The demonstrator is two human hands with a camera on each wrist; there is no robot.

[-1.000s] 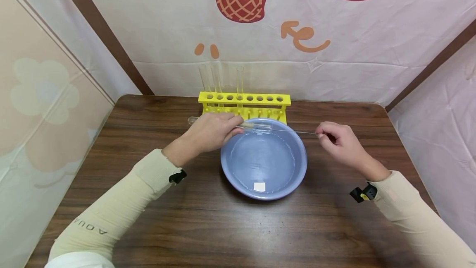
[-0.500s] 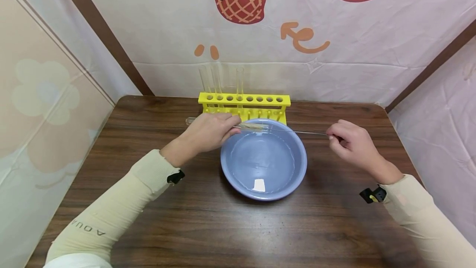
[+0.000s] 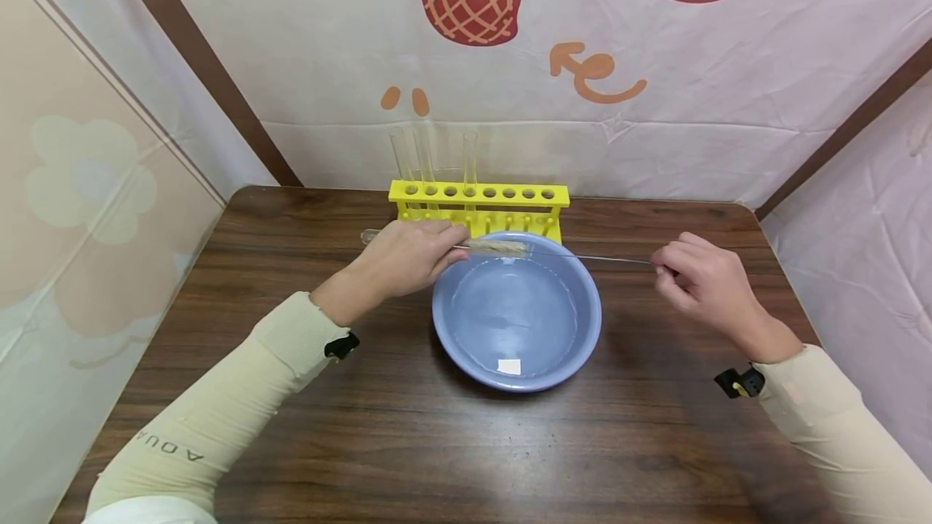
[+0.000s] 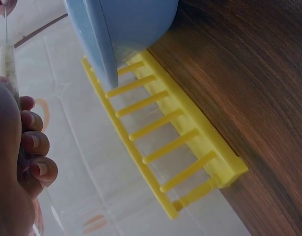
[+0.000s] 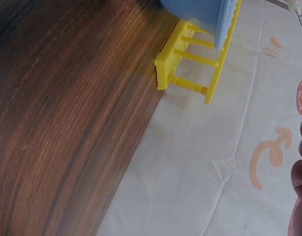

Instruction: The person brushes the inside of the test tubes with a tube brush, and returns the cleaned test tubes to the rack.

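My left hand grips a clear glass test tube lying sideways above the basin's far left rim. The tube's rounded end pokes out left of the hand. Pale bristles of a test tube brush show at the tube's mouth, over the blue basin. The brush's thin wire handle runs right to my right hand, whose curled fingers pinch its end. In the left wrist view, fingers wrap the tube, with bristles beyond. At the right wrist view's edge, only some fingers appear.
A yellow test tube rack stands behind the basin, with 3 clear tubes upright in its left part, one tube among them. Water lies in the basin. The wooden table meets a printed cloth backdrop at its far edge.
My right hand has moved right, drawing the brush's wire farther out, so the bristles show more at the tube's mouth. The left hand has shifted slightly left with the tube.
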